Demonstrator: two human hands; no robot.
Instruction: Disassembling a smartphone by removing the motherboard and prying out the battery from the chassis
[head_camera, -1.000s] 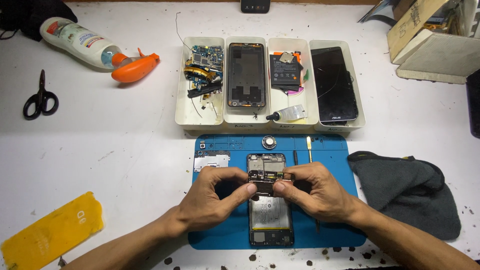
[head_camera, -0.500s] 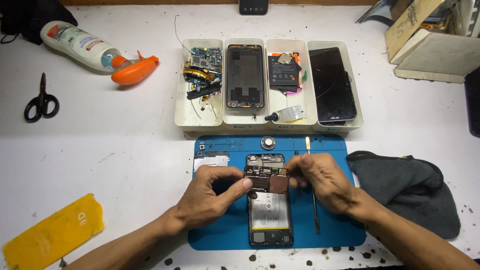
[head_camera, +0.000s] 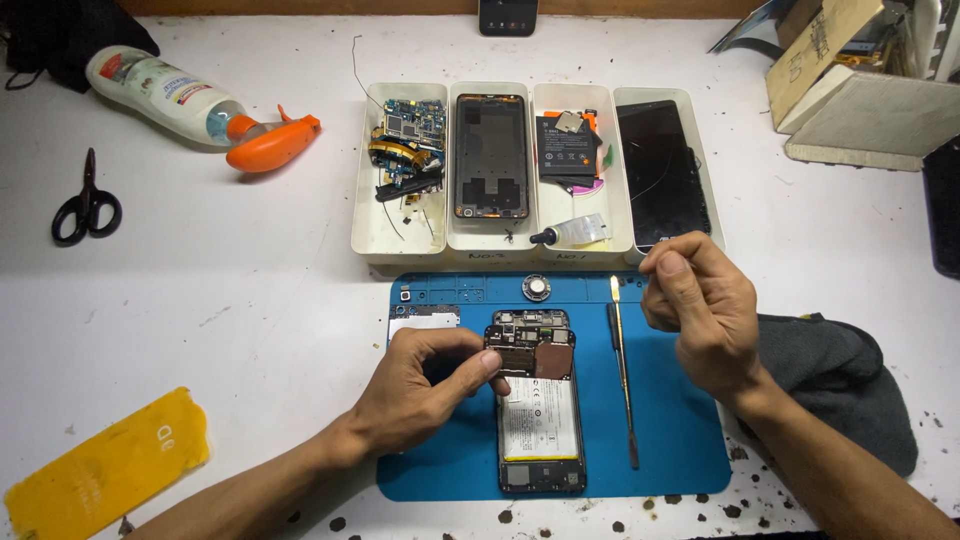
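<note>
1. Fingers (head_camera: 492, 368) of the left hand (head_camera: 420, 390) pinch the left edge of the opened phone (head_camera: 538, 400), which lies back-up on the blue mat (head_camera: 680, 430).
2. Right hand (head_camera: 700, 310) hovers over the mat's right side, fingertips pressed together; whether it holds anything, I cannot tell.
3. Between phone and right hand lies a thin pry tool (head_camera: 622, 370).
4. Farther back on the counter (head_camera: 230, 270), white trays (head_camera: 400, 235) hold phone parts.

Two hands are showing: a left hand (head_camera: 425, 385) and a right hand (head_camera: 700, 315). One opened phone (head_camera: 538, 400) is lying on one blue mat (head_camera: 680, 440). Four white trays (head_camera: 395, 235) are sitting in a row. One pair of scissors (head_camera: 87, 200), one spray bottle (head_camera: 200, 105), one yellow sheet (head_camera: 105, 465), one grey cloth (head_camera: 840, 385) and two thin tools (head_camera: 622, 365) are lying about the surface (head_camera: 220, 290).
</note>
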